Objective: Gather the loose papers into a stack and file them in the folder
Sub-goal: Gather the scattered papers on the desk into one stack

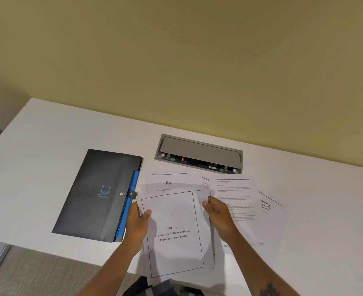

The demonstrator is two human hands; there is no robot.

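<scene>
A small stack of white papers (174,236), topped by a bordered "Chapter 3" page, is held above the table's near edge. My left hand (136,221) grips its left edge with the thumb on top. My right hand (218,214) pinches its right edge. More loose sheets lie on the table: one behind the stack (170,179), a text page (238,195) under my right hand, and another (271,210) further right. The dark grey folder (97,195), with a blue inner edge and a snap button, lies closed to the left.
The white table (48,133) stands against a yellow wall. A grey recessed power and cable box (199,153) sits in the table behind the papers. Grey floor shows below the table's near edge at the left.
</scene>
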